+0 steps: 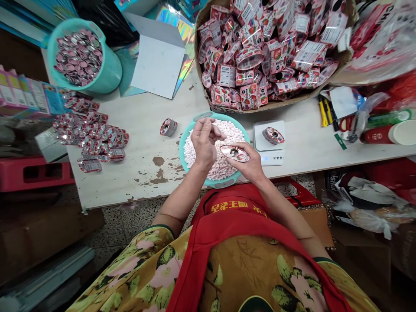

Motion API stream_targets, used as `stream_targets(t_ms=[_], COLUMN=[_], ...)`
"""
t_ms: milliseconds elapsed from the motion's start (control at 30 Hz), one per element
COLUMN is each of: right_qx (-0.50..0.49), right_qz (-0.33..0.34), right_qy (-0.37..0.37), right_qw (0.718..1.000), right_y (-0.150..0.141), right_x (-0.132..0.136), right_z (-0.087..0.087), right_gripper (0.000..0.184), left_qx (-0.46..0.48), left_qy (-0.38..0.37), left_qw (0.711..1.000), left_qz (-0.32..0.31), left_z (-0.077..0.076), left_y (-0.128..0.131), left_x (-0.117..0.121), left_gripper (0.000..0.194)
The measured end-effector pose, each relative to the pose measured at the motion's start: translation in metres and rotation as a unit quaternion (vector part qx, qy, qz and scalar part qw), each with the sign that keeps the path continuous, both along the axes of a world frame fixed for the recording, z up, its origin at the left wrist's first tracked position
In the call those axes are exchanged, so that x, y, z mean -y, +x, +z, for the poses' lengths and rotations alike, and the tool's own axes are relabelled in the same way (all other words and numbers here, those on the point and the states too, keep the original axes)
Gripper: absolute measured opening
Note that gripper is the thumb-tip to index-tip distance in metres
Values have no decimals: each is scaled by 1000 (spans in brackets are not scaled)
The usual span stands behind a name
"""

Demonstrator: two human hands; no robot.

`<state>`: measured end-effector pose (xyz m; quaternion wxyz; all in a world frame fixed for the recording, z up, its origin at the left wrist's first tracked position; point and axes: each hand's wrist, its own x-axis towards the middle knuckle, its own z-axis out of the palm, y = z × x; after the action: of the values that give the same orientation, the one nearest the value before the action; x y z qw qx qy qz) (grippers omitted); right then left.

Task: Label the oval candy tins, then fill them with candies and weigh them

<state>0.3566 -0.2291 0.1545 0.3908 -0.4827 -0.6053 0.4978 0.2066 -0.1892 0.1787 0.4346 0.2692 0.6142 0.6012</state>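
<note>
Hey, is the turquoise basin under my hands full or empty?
Not empty: pale pellets spread across the basin; how deep they lie, I cannot tell.

The head view looks forward and steeply down from the person's head: the apron (227,221) looms closest, the left hand (205,141) and right hand (248,162) sit mid-picture, and the worktop (143,130) spreads wide beyond, floor (110,225) showing below its near edge.
</note>
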Motion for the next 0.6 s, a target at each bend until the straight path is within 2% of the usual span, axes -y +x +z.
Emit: stream_targets(t_ms=[67,133,167,233,267,333,367,400,467,533,600], right_qx=[-22,-24,-20,-10,-7,-2,2,4,6,5,12], right_qz=[-5,-33,-58,-115,-142,-180,-196,-212,-249,-291,-325], right_qy=[-18,-38,-50,-75,-86,-103,-109,-112,-114,-106,-94], right_qw=[1000,998,997,990,986,978,975,971,962,951,941], right_y=[11,24,31,47,55,71,78,85,98,110,122], right_x=[3,7,9,13,16,20,22,24,26,26,26], right_z=[0,-3,-6,-13,-17,-23,-25,-27,-28,-28,-27], right_gripper=[41,44,45,45,46,48,50,51,53,53,53], left_qx=[-104,-256,-334,-461,-507,-571,-590,-598,-588,-552,-488], left_qy=[2,2,1,-12,-26,-64,-82,-95,-103,-103,-97], left_qw=[995,963,930,840,797,736,719,713,724,765,830], left_qz=[-5,-89,-156,-285,-327,-359,-358,-355,-344,-316,-252], left_z=[-23,-47,-57,-73,-78,-84,-86,-88,-93,-96,-95], left_y=[-7,-9,-7,-1,3,8,9,9,7,4,1], left_x=[-2,-1,0,5,7,11,12,13,13,13,11], left_gripper=[27,22,19,21,24,30,32,32,30,27,23])
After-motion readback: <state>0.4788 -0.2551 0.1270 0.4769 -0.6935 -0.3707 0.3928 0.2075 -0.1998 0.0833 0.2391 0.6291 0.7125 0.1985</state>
